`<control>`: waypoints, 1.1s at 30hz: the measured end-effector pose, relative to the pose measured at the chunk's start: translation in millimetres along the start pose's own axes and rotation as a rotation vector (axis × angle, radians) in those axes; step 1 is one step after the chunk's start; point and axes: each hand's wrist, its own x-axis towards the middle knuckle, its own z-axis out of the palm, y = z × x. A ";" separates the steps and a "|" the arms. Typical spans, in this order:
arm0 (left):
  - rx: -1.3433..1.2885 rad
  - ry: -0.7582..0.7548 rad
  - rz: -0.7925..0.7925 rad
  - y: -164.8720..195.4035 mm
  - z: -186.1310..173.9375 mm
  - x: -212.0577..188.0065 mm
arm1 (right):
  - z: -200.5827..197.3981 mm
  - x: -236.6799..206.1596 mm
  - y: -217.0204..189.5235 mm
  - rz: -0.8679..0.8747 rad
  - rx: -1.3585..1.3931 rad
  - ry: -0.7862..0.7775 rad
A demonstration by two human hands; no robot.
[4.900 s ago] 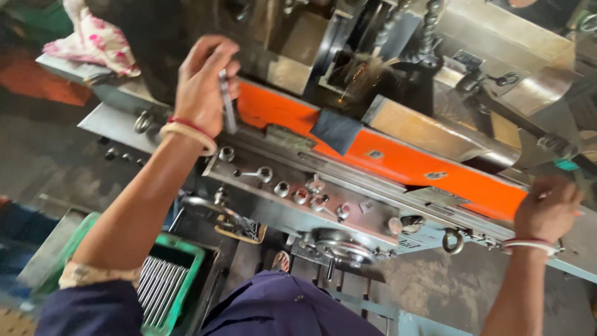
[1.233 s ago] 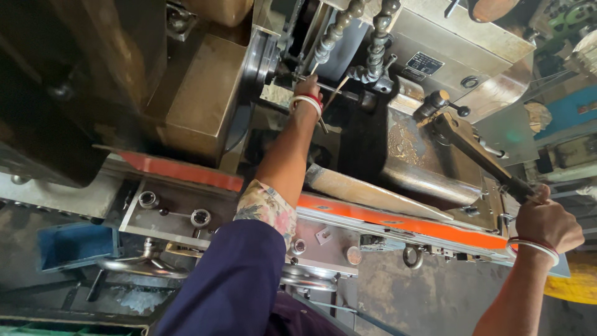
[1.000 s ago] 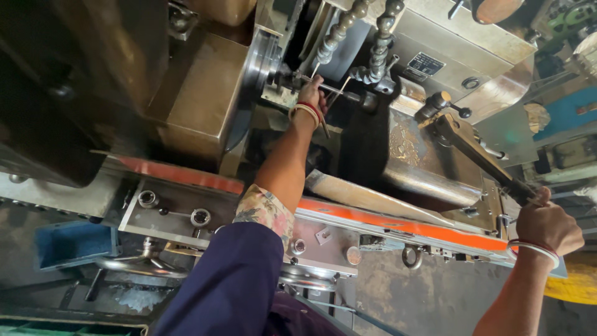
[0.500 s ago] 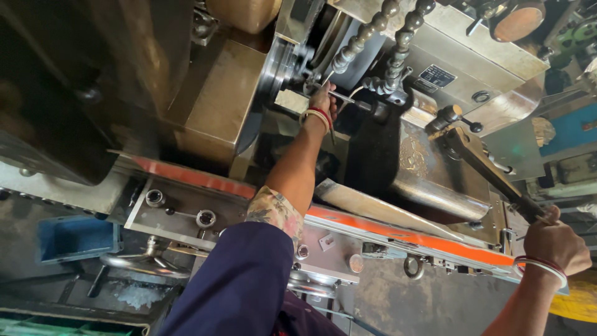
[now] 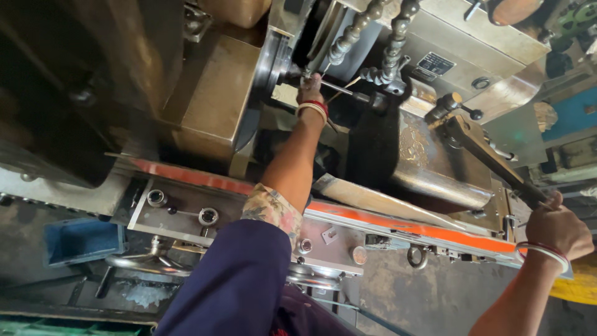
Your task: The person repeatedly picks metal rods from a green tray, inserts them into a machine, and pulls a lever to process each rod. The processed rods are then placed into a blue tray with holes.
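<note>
The left hand [image 5: 309,87] has its grip closed on a thin metal rod [image 5: 339,89] at the face of the round chuck [image 5: 273,65], fingers pinched about the rod's near end so that it lies level between the chuck and the dark tool block [image 5: 373,99]; whether the rod already sits inside the chuck I cannot tell; the arm reaches far over the orange rail [image 5: 398,225] of the lathe, because the spindle lies well behind the carriage; the right hand [image 5: 556,227] is clenched on the end of a long dark lever [image 5: 491,162], which runs up to a pivot with a small ball knob [image 5: 457,99] on the grey housing; that far grip gives the most leverage while the other hand steadies the work; two beaded coolant hoses [image 5: 373,37] hang just above the left hand; a blue bin [image 5: 81,239] stands on the floor below, and a handwheel [image 5: 149,261] shows under the apron; against the view half a second ago, both hands keep their holds, the left wrist sits a little higher in the picture, and the camera has tipped slightly, so the lever and right fist lie nearer the edge.
</note>
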 end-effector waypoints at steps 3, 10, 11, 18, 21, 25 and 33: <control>-0.090 -0.015 0.008 -3.5 2.6 -1.2 | -20.8 -21.8 -9.3 -0.008 -0.010 -0.010; -0.167 0.028 -0.027 -12.6 13.5 0.7 | -39.6 -47.2 -14.4 0.022 0.047 -0.002; -0.179 0.036 -0.036 -13.5 12.5 0.3 | -35.0 -38.2 -10.4 0.007 0.051 -0.006; -0.462 0.012 -0.157 -10.9 -3.0 -3.5 | 12.6 12.4 -2.3 -0.052 0.306 0.062; -0.439 0.036 -0.145 -11.2 -7.8 -4.9 | 14.5 8.0 -3.4 -0.055 0.375 0.061; -0.394 0.068 -0.116 -16.9 -8.3 -7.5 | 7.4 6.6 -5.2 -0.053 0.400 0.074; -0.454 0.062 0.078 -18.8 -10.5 -3.3 | -3.3 10.0 -9.3 -0.006 0.386 -0.011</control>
